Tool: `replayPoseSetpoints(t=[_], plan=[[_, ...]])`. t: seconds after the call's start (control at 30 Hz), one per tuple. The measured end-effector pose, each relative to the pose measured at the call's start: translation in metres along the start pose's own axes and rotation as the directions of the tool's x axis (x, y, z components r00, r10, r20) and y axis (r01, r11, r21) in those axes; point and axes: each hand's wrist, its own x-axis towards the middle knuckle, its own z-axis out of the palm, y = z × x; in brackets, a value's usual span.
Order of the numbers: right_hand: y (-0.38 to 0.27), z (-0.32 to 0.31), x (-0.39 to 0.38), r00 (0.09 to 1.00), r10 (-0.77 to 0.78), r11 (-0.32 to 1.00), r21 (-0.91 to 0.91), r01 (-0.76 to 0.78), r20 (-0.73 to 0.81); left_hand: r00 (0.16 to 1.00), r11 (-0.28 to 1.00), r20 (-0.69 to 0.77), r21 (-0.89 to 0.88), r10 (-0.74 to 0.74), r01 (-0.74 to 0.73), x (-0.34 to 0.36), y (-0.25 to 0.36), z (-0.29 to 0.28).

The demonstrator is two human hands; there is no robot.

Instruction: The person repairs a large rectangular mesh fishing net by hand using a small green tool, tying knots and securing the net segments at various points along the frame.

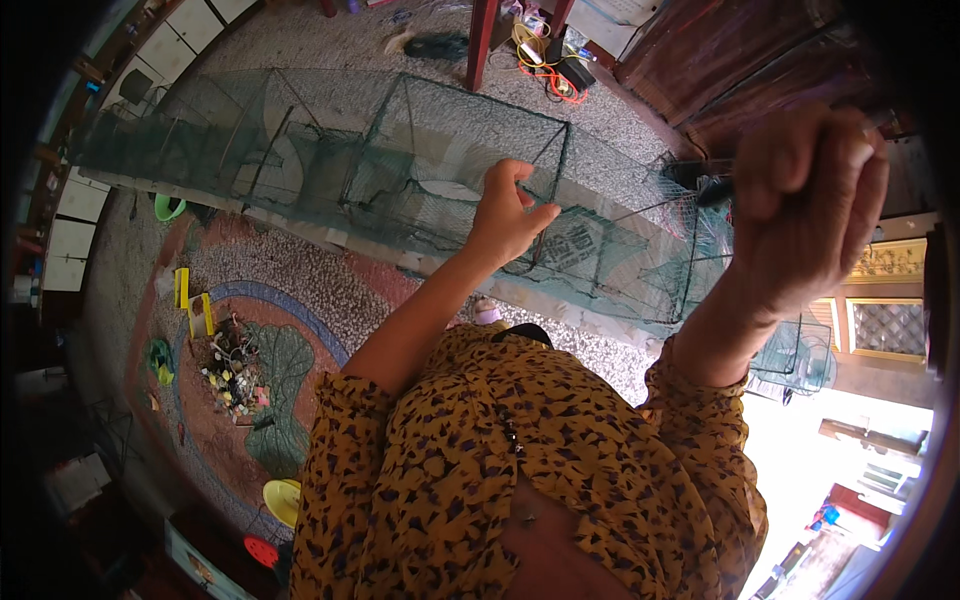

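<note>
Left hand [512,215] half open over long, green-mesh, dark-framed box net [408,160]; hold cannot be told. Right hand [805,205] curled closed, contents unclear. Net could be torn by uneven pulling.

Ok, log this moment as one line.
left hand: at green net, thumb and forefinger apart | right hand: raised, curled, contents unclear

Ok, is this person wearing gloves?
No, the left hand, in front of the green net, and the raised right hand both show bare skin.
</note>
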Motion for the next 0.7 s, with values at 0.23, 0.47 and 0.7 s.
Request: replayPoseSetpoints(t=[0.23,0.47,0.7], plan=[[-0.005,0.006,-0.017,0.996,-0.030,0.999,-0.023,0.028,-0.087,0.920,0.923,0.075,-0.042,0.384,-0.382,0.005,0.011,0.001],[0.026,-0.024,-0.032,0.968,0.226,0.909,-0.380,-0.171,0.106,0.941,0.938,0.029,-0.098,0.338,-0.334,-0.005,0.028,-0.019],[0.077,-0.043,-0.101,0.727,0.683,0.389,-0.876,-0.286,0.066,0.941,0.933,0.048,0.124,0.334,-0.337,-0.022,0.029,-0.021]])
